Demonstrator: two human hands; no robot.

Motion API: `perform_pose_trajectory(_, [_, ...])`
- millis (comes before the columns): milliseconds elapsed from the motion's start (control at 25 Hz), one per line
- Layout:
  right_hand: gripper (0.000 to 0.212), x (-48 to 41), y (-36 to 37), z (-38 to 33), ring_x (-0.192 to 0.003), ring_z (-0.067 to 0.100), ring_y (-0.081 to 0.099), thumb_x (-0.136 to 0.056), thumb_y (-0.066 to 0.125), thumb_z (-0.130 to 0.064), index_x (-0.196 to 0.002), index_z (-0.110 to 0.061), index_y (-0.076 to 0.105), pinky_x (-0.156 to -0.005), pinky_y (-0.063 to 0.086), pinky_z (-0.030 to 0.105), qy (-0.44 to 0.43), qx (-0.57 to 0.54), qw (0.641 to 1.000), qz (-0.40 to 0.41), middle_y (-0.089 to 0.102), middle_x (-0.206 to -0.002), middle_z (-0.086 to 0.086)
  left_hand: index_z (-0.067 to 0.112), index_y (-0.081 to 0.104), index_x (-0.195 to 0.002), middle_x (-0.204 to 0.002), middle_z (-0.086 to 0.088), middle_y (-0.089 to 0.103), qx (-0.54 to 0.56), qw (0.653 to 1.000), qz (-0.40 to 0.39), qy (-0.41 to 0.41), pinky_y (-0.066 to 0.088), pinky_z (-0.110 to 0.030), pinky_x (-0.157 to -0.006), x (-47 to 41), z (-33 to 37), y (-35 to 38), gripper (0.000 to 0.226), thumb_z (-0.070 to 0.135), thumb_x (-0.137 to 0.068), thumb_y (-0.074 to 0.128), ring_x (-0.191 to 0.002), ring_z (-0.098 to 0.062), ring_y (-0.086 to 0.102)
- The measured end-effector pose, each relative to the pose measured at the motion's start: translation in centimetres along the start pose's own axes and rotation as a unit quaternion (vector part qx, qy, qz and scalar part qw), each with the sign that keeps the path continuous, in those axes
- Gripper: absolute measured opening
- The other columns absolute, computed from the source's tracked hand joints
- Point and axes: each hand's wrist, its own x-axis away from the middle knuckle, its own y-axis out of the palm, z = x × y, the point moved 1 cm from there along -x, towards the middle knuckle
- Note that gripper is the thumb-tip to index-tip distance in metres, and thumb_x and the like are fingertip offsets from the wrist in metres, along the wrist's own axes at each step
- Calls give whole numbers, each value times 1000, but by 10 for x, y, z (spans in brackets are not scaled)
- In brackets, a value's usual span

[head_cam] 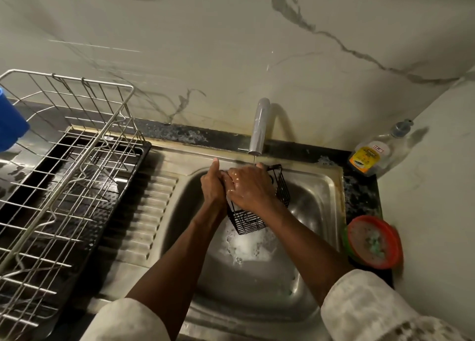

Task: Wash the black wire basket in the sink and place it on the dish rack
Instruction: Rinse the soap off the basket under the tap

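**Both hands hold the black wire basket under the tap**

At the far left edge we see part of a blue plastic cup [11, 125] at the end of the steel wire dish rack [77, 145]. The rack sits on a black drip tray [123, 183], and we see nothing lying in the rack. Just to the right of the tray runs the ribbed steel drainboard [151, 212], which leads into the sink [317, 199].

Over the basin, the left hand [213, 187] grips the left side of the black wire basket [248, 222], thumb pointing up and fingers curled at the rim. The right hand [250, 190], wet and glistening, lies over the top of the basket with its fingers bent over the far edge, so it holds the basket too. The basket hangs tilted in the air above the sink bowl, its open grid facing us, well apart from the rack. A thin stream falls from the grey faucet [259, 127] onto the right hand's fingers and the basket's upper corner. White suds [248, 246] float in the basin just below the basket. Both forearms are bare, with pale sleeves [365, 307] pushed up.

On the dark surface [362, 194] to the right, a clear soap bottle [372, 152] with a yellow label stands in the corner. Nearer to us sits an orange-red bowl [374, 240] holding something foamy and green, which we cannot tell apart.
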Motion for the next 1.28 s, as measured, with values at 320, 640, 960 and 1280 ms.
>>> perform_pose_trajectory(320, [65,0,11,44,-52,13,47,-105,26,-54,-59,-18,56,-60,36,30,135,-5,990,-30,51,-56,-3,15,54,-59,-51,8,55,-134,988,29,69,45,-26,-57,-1,-15,-2,46,33,-100,63,-49,-5,50])
perform_pose_trajectory(640, [43,-5,14,51,-92,34,69,-108,38,-35,-100,-13,74,-78,50,39,254,-163,950,85,75,-96,14,17,65,-102,-91,-6,74,-648,686,-75,322,59,-38,-71,37,-2,37,16,18,-103,49,-79,-27,72])
perform_pose_trajectory(960, [63,9,22,61,-59,19,62,-103,39,-56,-72,-10,68,-60,47,31,236,-430,869,59,68,-66,7,18,59,-57,-50,6,58,-474,830,-111,272,40,-20,-46,18,8,13,59,54,-104,50,-41,-5,52])
perform_pose_trajectory(1280, [73,1,38,37,-63,18,62,-97,25,-74,-75,-15,62,-64,52,36,245,-412,877,22,65,-69,3,15,59,-58,-51,2,58,-444,838,-50,312,47,-31,-51,21,-2,14,72,51,-109,24,-44,-13,55])
